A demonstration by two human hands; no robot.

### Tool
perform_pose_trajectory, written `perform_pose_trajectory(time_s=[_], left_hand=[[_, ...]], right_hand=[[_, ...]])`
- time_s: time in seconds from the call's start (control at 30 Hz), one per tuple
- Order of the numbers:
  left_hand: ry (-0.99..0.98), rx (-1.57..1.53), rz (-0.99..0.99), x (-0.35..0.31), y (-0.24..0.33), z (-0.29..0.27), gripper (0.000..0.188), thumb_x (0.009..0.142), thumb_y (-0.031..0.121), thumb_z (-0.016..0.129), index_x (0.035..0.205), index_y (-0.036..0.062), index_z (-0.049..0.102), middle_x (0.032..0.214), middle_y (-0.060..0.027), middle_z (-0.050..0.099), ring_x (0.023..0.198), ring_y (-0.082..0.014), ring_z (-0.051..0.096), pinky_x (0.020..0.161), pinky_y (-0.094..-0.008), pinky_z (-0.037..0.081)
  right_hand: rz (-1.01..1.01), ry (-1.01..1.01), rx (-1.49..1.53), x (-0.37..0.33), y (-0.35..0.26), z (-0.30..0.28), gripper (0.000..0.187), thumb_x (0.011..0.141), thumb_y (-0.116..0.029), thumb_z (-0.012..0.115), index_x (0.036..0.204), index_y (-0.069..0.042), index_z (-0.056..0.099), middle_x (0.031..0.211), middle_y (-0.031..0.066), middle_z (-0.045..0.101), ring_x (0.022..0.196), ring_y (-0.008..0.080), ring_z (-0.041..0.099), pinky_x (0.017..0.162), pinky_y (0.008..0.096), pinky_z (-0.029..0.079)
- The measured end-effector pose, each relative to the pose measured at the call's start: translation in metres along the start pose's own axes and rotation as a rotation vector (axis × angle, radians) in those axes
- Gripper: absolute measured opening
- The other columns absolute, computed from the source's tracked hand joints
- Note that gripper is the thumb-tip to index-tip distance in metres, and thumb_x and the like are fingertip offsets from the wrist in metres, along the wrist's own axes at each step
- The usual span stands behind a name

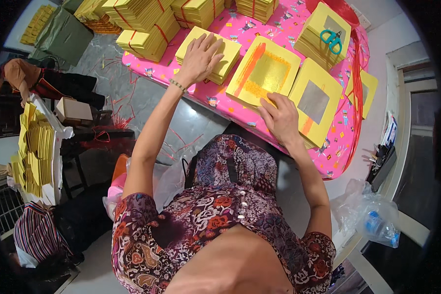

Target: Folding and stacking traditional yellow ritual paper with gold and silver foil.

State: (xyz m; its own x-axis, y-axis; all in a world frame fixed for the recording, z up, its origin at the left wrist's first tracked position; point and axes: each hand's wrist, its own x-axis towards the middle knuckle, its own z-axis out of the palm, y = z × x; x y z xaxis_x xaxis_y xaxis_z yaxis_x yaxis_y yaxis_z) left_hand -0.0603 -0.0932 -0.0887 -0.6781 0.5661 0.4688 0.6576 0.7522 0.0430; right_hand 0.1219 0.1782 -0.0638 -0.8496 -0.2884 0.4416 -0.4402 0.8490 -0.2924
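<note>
The person's hands were apart. The left hand point(199, 61) lay palm down, fingers spread, on the left stack point(229, 51) of yellow paper. The right hand point(281, 116) rested with bent fingers at the near corner of the gold-square paper point(268, 71), in the middle; whether it pinched a sheet could not be told.

Just right of that lay the silver-square stack point(312, 101), close to the near edge of the bench point(289, 22) with its pink printed cover. A sideways drag of the right hand or wrist could have skewed its sheets or pushed some over the edge. Uneven pressure from the left palm could have fanned the left stack.

Farther back, teal scissors point(331, 41) lay on a tall stack point(318, 49); a knock there could have slid them off. Red strands point(358, 108) hung over the bench's right side, where a passing arm could have snagged them. Tied bundles point(154, 41) stood at the back left.
</note>
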Motion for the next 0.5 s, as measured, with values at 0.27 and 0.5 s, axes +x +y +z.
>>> perform_pose_trajectory(time_s=[0.27,0.5], left_hand=[[-0.077,-0.651,0.084,-0.027,0.061,-0.043,0.041,0.088,0.025,0.068,0.124,0.0072,0.062,0.119,-0.0136,0.063,0.107,-0.0316,0.058,0.093,-0.0413,0.047],[-0.088,-0.700,0.138,-0.039,0.077,-0.029,0.047,0.081,0.022,0.075,0.123,0.0045,0.061,0.123,-0.0143,0.063,0.119,-0.0325,0.056,0.101,-0.0419,0.046]], right_hand=[[0.080,0.053,0.117,0.007,-0.001,0.002,0.011,0.082,-0.015,0.071,0.087,-0.006,0.073,0.090,0.0068,0.069,0.088,0.0248,0.064,0.078,0.0377,0.051],[0.202,0.072,0.244,0.012,-0.005,0.000,0.012,0.085,-0.014,0.069,0.083,-0.003,0.073,0.086,0.0088,0.071,0.081,0.0275,0.066,0.074,0.0378,0.052]])
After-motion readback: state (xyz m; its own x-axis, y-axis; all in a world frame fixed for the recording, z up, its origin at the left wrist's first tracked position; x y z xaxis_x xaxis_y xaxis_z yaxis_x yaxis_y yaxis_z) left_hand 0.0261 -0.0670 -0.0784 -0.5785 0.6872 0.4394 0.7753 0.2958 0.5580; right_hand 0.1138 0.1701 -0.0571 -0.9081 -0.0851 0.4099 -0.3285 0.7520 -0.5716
